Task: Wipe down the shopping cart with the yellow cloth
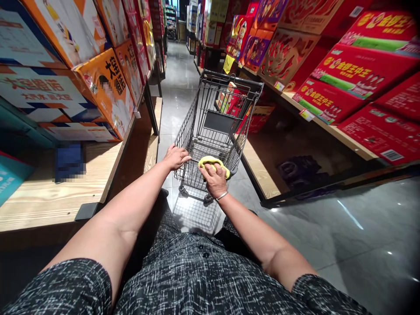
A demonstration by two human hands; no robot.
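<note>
A dark wire shopping cart (219, 120) stands in front of me on the aisle floor. My left hand (176, 157) is closed over the near left corner of its wire rim, fingers bent over the edge. A yellow cloth (206, 161) is bunched under my right hand (215, 178), which presses it against the near rim, with the fingers curled into it. Part of the cloth hangs toward the right corner. Through the wires, the cart basket shows its grid bottom. The palm side of both hands is hidden.
Orange and white cartons (101, 94) are stacked on a wooden shelf (59, 192) close on my left. Red gift boxes (351, 70) fill the right shelf, whose lower board (262, 170) runs beside the cart. A grey tiled floor (179, 65) stretches ahead between the shelves.
</note>
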